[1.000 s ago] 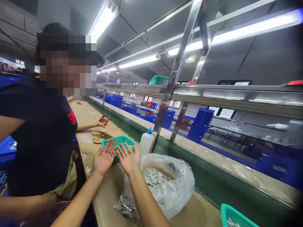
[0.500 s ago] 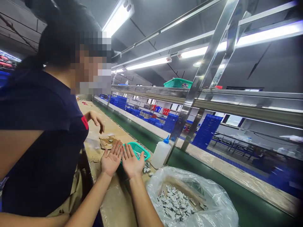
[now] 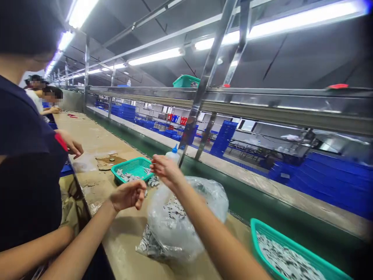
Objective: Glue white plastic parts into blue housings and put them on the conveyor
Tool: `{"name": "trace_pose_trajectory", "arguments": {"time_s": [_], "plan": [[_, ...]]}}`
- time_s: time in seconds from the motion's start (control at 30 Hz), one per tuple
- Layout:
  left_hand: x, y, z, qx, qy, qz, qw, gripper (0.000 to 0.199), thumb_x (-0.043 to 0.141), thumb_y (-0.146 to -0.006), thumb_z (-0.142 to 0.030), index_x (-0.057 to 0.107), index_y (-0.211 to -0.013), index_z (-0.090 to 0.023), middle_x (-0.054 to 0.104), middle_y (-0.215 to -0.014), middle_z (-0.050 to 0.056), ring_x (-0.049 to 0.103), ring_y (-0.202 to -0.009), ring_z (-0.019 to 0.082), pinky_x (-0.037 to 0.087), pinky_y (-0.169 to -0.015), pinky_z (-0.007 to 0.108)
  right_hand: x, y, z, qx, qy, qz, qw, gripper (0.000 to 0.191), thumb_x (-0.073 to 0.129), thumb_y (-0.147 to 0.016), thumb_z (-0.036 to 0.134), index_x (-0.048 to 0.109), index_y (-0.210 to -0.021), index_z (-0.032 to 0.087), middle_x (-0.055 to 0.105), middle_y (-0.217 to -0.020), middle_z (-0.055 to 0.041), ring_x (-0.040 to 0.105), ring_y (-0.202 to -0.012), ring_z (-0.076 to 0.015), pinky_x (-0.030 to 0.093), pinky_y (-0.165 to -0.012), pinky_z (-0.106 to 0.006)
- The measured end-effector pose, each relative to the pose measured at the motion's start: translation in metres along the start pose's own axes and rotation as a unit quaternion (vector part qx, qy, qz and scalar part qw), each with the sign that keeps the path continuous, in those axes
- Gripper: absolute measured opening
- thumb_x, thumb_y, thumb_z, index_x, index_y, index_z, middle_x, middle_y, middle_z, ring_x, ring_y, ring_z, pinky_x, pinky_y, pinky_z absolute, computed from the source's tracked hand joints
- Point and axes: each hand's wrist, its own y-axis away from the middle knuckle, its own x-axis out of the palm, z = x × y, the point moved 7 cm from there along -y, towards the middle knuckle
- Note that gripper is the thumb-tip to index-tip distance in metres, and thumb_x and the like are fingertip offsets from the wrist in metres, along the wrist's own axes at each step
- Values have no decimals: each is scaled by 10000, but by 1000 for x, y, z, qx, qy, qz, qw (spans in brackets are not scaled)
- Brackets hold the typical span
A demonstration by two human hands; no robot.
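Note:
My left hand is held above the tabletop, its fingers loosely curled and nothing visible in it. To its right and a little higher, my right hand hangs over a clear plastic bag, fingers bent, also with nothing visible in it. Small grey-white parts show inside the bag. Behind my left hand stands a green basket holding similar parts, with loose parts beside it. My right hand partly covers a white squeeze bottle with a blue tip.
Another green basket full of small parts stands at the lower right. A co-worker is close on the left, one hand over the table. Brown cardboard lies near that hand. A green conveyor belt runs behind a metal post.
My hands were side by side, palms up and flat; now they are apart with bent fingers. The view has turned right, bringing the second green basket into sight.

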Motion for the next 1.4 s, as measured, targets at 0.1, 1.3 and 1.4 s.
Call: {"name": "trace_pose_trajectory", "arguments": {"time_s": [0.1, 1.3, 1.4], "plan": [[60, -3, 64, -136, -73, 50, 987, 147, 552, -727, -118, 648, -830, -75, 604, -424, 35, 502, -303, 94, 363, -329, 155, -91, 68, 51, -19, 81, -84, 993, 269, 468, -828, 353, 436, -648, 155, 474, -556, 58, 475, -459, -71, 412, -461, -211], [156, -166, 271, 30, -738, 0, 674, 264, 521, -698, -147, 583, -954, -140, 609, -937, 64, 541, -872, 174, 435, -794, 306, -345, 320, 40, 97, 655, -256, 704, 173, 387, -568, 249, 553, -593, 207, 626, -619, -32, 585, -561, -197, 456, -534, -295], [156, -166, 270, 21, -737, -6, 676, 236, 539, -745, -209, 556, -965, -126, 589, -948, 65, 540, -884, 172, 433, -793, 354, -344, 317, 40, 96, 661, -249, 701, 333, 387, -563, 233, 618, -795, 176, 653, -865, -81, 610, -766, -232, 477, -672, -328]]}}
